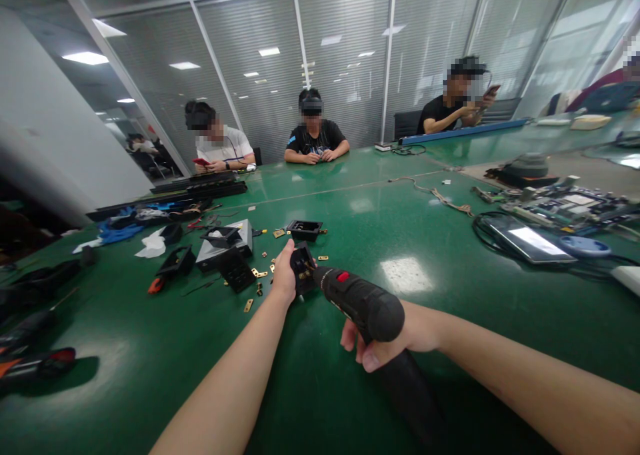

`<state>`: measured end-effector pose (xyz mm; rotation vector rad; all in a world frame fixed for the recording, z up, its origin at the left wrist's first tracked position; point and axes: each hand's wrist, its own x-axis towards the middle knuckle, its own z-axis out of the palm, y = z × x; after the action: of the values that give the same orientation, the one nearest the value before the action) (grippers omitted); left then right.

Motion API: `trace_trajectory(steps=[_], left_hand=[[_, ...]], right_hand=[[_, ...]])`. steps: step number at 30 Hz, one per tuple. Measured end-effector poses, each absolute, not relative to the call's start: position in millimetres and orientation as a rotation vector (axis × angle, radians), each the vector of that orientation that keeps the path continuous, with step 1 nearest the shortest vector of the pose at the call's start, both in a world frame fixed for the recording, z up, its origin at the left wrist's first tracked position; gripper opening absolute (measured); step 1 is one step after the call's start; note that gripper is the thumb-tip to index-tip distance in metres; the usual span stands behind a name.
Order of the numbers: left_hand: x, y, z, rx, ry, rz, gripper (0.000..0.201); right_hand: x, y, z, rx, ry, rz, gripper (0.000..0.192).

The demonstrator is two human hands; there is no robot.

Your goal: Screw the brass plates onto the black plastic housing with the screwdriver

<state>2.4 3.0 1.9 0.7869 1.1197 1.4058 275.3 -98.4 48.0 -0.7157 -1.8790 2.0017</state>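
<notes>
the small black plastic box (302,267) sits on the green table (410,348), near the middle, just past the person's left hand (284,276). the left hand wraps around the near side of the box and holds it still; the fingers are curled on it, but most of them are hidden behind the hand. the right hand (395,338) grips the handle of a black cordless screwdriver (363,302) with a red switch on top. its fingers are pressed together and closed tight around the handle. the tip of the tool points into the box.

little brass metal pieces (259,274) lie spread on the table by the box. more black plastic boxes (304,229) and a grey box (235,242) sit a bit further off. on the left there is a blue cloth (117,232), white paper (151,245) and a tool with an orange handle (156,284). on the right lie a tablet (527,240), circuit boards (565,205) and black cables (483,225).

the table is big, shiny and green, and the ceiling lights shine on it. three other people (314,138) sit at the far side, and one holds a phone. behind them are glass walls with grey blinds (345,55).
</notes>
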Motion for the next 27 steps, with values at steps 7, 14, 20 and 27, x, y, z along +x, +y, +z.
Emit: trace_trajectory(steps=[7, 14, 20, 27], left_hand=[[3.6, 2.5, 3.6, 0.781, 1.117, 1.419, 0.065], [5.7, 1.4, 6.5, 0.78, 1.113, 1.428, 0.061], [7.5, 0.7, 8.7, 0.751, 1.136, 1.436, 0.062], [7.3, 0.3, 9.5, 0.768, 1.137, 1.424, 0.064]], right_hand=[[275.5, -98.0, 46.2, -0.719, -1.883, 2.004, 0.066], [273.2, -102.2, 47.4, -0.722, -1.89, 1.953, 0.065], [270.9, -106.1, 46.4, -0.798, -1.943, 1.914, 0.063], [270.3, -106.4, 48.8, -0.818, -1.927, 1.922, 0.063]])
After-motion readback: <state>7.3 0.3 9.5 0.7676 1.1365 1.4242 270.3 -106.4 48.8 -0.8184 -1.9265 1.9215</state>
